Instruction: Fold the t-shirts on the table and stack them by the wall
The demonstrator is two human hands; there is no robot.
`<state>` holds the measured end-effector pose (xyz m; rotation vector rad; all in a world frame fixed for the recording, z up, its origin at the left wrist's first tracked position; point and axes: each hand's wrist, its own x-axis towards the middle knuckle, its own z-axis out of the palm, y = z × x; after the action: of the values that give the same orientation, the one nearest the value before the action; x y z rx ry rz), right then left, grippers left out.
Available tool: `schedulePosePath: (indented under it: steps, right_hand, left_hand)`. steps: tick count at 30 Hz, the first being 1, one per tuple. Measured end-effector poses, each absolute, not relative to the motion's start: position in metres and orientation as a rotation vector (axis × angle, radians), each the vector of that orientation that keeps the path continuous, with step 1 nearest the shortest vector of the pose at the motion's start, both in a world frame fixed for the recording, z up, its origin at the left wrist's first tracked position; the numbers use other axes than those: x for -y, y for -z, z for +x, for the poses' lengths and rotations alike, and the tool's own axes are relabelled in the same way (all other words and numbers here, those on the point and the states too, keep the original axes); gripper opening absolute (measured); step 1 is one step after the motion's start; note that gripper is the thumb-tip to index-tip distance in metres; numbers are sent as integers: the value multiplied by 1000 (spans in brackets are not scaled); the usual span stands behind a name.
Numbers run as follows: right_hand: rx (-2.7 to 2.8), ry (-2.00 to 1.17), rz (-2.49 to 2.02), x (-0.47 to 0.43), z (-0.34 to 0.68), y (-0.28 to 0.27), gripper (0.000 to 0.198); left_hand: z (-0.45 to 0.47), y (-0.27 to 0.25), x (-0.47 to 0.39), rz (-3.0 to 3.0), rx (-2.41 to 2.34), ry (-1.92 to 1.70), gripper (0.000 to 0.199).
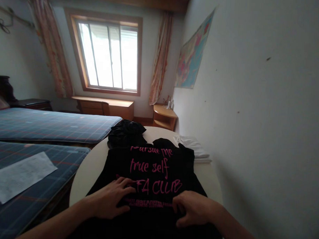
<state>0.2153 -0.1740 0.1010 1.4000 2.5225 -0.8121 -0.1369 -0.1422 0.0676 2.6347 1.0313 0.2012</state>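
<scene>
A black T-shirt with pink lettering lies spread out on a round white table. Its printed side faces up, and the neckline points away from me. My left hand rests on the left part of the print, fingers spread, holding nothing. On the right, my right hand touches the cloth beside the lowest lines of print. Its fingers bend downward, and the thumb stands apart from them. The shirt's lower part runs toward me, partly behind my forearms.
Behind the shirt, a heap of black cloth sits at the table's far left. Folded white cloth lies at the far right, near the wall. Left of the table are two plaid mattresses, the nearer bearing a paper sheet.
</scene>
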Motion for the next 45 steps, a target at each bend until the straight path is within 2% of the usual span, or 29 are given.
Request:
schedulePosePath:
  steps: [2, 4, 7, 10, 16, 18, 20, 24, 27, 30, 32, 34, 37, 39, 42, 43, 44, 45]
  right_hand:
    - [-2589, 791, 1393, 165, 214, -102, 15]
    - [-2712, 608, 1488, 150, 215, -103, 13]
    - [-2807, 177, 1749, 117, 219, -106, 19]
    - [-2778, -106, 2020, 77, 231, -110, 28]
    - [-2415, -322, 2552, 12, 269, -101, 40]
    - [-2304, -267, 2633, 2, 277, -93, 41]
    - [-2255, -194, 2654, -4, 278, -86, 33]
    - [-2387, -115, 2648, -2, 268, -83, 26]
    - [-2744, 304, 2519, 13, 258, -92, 29]
    - [-2896, 797, 2121, 37, 251, -102, 32]
    - [-2806, 1044, 1835, 52, 249, -105, 31]
    - [-2550, 1320, 1657, 63, 249, -106, 40]
    - [-2218, 1528, 1611, 66, 249, -105, 60]
    - [-2360, 1289, 1713, 58, 247, -104, 56]
    - [-2698, 532, 2004, 38, 243, -102, 37]
    - [-2759, 333, 2086, 30, 242, -100, 28]
    - [-2803, 201, 2148, 22, 240, -97, 20]
    - [-2842, 131, 2191, 14, 238, -93, 22]
  left_hand:
    - [-135, -76, 128, 2647, -1020, -236, 38]
    - [-133, -81, 102, 2706, -1085, -340, 31]
    - [-129, -82, 53, 2783, -1338, -539, 37]
    - [-125, -80, 10, 2694, -1588, -569, 45]
    - [-116, -78, -26, 2398, -1824, -381, 47]
    - [-115, -76, -29, 2377, -1831, -336, 46]
    - [-115, -73, -30, 2361, -1820, -286, 45]
    - [-118, -68, -25, 2381, -1715, -179, 55]
    - [-117, -68, -20, 2400, -1668, -116, 43]
    - [-114, -71, -16, 2452, -1656, -130, 31]
    - [-112, -73, -14, 2520, -1611, -186, 26]
    - [-110, -75, -14, 2536, -1540, -273, 24]
    - [-107, -74, -17, 2378, -1491, -390, 39]
    - [-106, -71, -19, 2270, -1531, -452, 45]
    - [-106, -63, -22, 2216, -1611, -536, 36]
    - [-107, -60, -22, 2190, -1620, -551, 40]
    - [-107, -58, -22, 2151, -1611, -560, 50]
    - [-107, -55, -23, 2106, -1590, -561, 64]
